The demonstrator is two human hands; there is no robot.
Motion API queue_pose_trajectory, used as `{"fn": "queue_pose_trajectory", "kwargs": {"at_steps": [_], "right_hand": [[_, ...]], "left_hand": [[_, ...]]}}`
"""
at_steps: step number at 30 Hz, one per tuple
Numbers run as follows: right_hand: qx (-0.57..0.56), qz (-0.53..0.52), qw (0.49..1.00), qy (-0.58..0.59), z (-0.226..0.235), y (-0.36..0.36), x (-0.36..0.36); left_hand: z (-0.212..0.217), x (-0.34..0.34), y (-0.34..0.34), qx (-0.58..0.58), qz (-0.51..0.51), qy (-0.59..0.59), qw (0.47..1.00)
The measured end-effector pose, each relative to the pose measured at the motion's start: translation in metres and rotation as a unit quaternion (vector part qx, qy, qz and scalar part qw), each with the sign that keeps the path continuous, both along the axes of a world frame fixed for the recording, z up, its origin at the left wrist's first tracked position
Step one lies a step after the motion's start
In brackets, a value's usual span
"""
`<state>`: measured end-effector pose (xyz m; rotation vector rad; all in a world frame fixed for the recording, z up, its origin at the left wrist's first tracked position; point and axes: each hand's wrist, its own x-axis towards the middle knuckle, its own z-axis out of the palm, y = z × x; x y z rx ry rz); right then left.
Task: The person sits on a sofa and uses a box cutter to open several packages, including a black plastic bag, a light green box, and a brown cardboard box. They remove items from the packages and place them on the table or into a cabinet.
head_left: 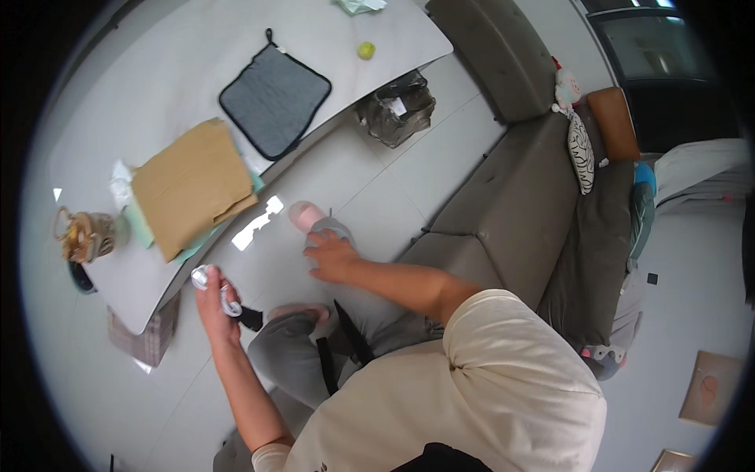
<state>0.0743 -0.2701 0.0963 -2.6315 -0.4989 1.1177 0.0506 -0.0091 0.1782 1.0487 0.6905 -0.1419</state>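
Note:
My left hand [212,303] is closed around a white bundle [230,305] that looks like a coiled cable. A rounded white part of it sticks out above the fingers, and a black piece [251,318] shows at the lower right side. My left hand is beside the near corner of the white table, lower than a brown paper bag [189,185] lying there. My right hand [330,256] holds nothing; its fingers are spread over my grey trouser leg near the knee.
On the table [157,47] lie a grey cloth pad [275,98] with black edging, a small green fruit [366,50] and a basket-like container [86,236]. A dark bin bag [399,110] stands beneath the edge. A grey-brown sofa [503,189] with cushions runs along my right.

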Motion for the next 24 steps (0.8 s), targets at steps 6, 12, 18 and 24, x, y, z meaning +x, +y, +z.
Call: {"fn": "queue_pose_trajectory", "kwargs": {"at_steps": [6, 12, 18, 24], "right_hand": [[-0.085, 0.052, 0.985, 0.137, 0.065, 0.013, -0.061], [-0.015, 0.078, 0.979, 0.186, 0.169, 0.076, -0.077], [0.138, 0.145, 0.970, 0.140, 0.091, 0.127, -0.067], [0.192, -0.039, 0.980, -0.022, 0.154, 0.219, -0.035]], "left_hand": [[0.153, -0.012, 0.025, 0.000, -0.094, 0.040, 0.995], [0.255, 0.012, 0.092, 0.059, -0.166, 0.020, 0.984], [0.302, 0.051, 0.134, 0.131, -0.229, -0.020, 0.964], [0.274, 0.008, 0.214, 0.123, -0.253, 0.026, 0.959]]}}
